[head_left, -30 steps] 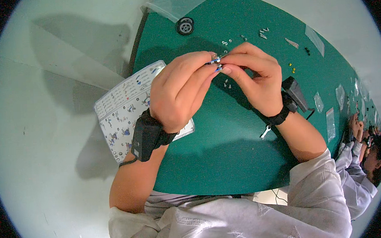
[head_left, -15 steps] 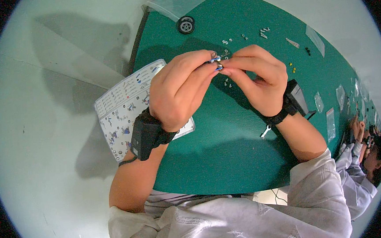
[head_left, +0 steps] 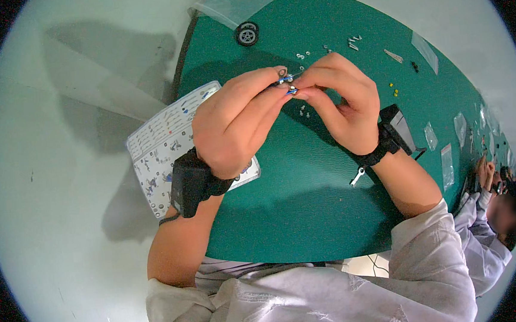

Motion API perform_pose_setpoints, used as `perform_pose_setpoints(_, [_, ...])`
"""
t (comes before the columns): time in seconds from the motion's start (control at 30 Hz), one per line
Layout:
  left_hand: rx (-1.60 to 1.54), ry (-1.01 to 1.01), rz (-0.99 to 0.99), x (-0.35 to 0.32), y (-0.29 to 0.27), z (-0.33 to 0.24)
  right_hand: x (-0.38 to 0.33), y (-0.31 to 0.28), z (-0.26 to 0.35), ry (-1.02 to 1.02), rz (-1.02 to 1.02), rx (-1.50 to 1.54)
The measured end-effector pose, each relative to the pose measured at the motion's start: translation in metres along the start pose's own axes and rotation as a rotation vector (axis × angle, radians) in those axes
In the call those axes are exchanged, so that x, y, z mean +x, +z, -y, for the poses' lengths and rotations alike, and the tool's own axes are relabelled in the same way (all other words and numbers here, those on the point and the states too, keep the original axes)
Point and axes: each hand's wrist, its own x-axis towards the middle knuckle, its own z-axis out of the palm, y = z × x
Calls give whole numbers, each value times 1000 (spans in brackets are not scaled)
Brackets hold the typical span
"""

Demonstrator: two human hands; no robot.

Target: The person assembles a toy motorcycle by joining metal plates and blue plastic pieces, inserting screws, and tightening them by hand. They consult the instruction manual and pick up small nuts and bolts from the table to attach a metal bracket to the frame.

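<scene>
Pinched between both hands, above the far middle of the green table (head_left: 310, 217), is a small blue and silver metal assembly (head_left: 289, 89); fingers cover much of it. My left hand (head_left: 231, 118) is closed on its left side, thumb and fingertips pressed together. Closed too, my right hand (head_left: 344, 104) grips the right side with thumb and forefinger. Small screws (head_left: 304, 113) and several nuts (head_left: 303, 56) lie on the table around the hands. A printed instruction sheet (head_left: 153, 153) with small diagrams lies partly under my left hand and forearm.
A small spanner (head_left: 358, 177) lies below my right wrist. Black wheels (head_left: 247, 34) and a clear plastic bag (head_left: 238, 4) sit at the far left. Screws (head_left: 354, 43), a metal strip (head_left: 393, 56) and yellow pieces (head_left: 394, 90) lie right of centre. Another person (head_left: 484, 229) works at the far right.
Both hands have shifted slightly to the left with the assembly still between them. The grip looks much the same.
</scene>
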Motion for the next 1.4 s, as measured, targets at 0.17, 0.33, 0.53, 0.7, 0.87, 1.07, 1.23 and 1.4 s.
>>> perform_pose_setpoints(0.17, [-7, -22, -7, 1, 0, -2, 1, -1, 0, -2, 8, -8])
perform_pose_setpoints(0.33, [-17, -28, -3, 1, 0, -2, -1, -2, -2, 48, 9, 3])
perform_pose_setpoints(0.53, [-26, -21, -23, 1, 2, -1, -1, -2, 0, 129, 17, 31])
perform_pose_setpoints(0.7, [-33, -23, -30, 2, 3, -1, 0, -3, 3, 104, 18, -12])
perform_pose_setpoints(0.87, [-37, -33, -28, 2, 1, -1, 0, -4, 7, 81, -4, -49])
perform_pose_setpoints(1.07, [-32, -49, -21, 1, 2, -1, -1, -3, 3, 104, -4, 15])
perform_pose_setpoints(1.23, [-35, -47, -27, 1, 1, -1, 0, -3, -1, 130, 19, 83])
perform_pose_setpoints(1.4, [-35, -45, -28, 2, 2, -2, 1, -5, -2, 118, 27, 88])
